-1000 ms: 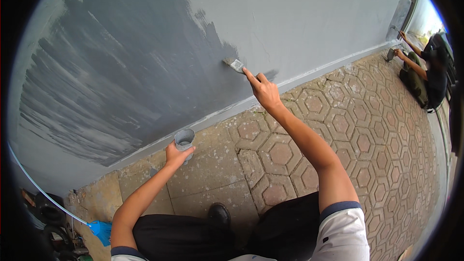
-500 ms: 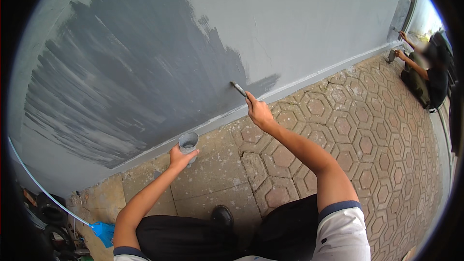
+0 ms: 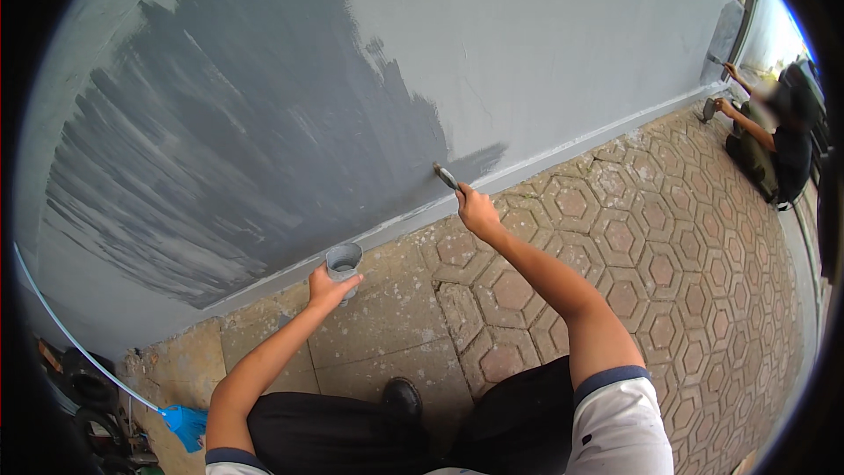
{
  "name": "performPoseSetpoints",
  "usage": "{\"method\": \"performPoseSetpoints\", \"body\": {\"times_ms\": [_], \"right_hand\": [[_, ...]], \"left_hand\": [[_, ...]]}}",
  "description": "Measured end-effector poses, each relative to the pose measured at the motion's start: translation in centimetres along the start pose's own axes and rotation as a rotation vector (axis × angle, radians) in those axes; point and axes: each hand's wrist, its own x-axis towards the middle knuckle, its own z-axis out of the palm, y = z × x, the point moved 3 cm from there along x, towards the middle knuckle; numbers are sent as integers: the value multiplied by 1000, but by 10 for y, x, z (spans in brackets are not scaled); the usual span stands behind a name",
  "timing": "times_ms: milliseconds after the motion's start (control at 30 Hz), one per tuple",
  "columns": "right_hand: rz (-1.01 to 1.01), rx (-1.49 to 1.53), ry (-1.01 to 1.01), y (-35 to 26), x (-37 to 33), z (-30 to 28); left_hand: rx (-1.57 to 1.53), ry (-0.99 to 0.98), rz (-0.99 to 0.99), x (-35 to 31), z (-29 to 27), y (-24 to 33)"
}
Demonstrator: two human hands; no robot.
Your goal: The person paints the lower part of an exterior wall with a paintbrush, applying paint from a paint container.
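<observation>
My right hand (image 3: 477,211) is closed round the handle of a paintbrush (image 3: 447,177). The brush's bristles meet the wall (image 3: 545,44) low down, near the right edge of the dark grey wet paint (image 3: 264,105). A short dark stroke (image 3: 482,159) reaches past that edge onto the lighter grey. With my left hand (image 3: 327,288) I hold a paint-stained grey cup (image 3: 344,260) upright, close to the foot of the wall. Its inside walls look coated with grey; how much paint lies in it I cannot tell.
A pale ledge (image 3: 563,155) runs along the wall's foot. Hexagonal pavers (image 3: 620,233) cover the ground on the right. A blue broom (image 3: 183,427) and old tyres (image 3: 101,431) lie at lower left. At far right a crouching person (image 3: 782,136) paints the same wall.
My right hand has brought the paintbrush slightly down and to the right along the wall. The cup in my left hand stays nearly still. The other person's brush has shifted a little.
</observation>
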Motion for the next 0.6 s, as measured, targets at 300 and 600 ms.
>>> {"method": "performPoseSetpoints", "body": {"times_ms": [300,600], "right_hand": [[-323,-538,72,-13,40,-43],[-437,-484,490,-92,36,-130]], "left_hand": [[22,-17,3,0,6,-2],[21,-43,-41,3,11,-5]]}}
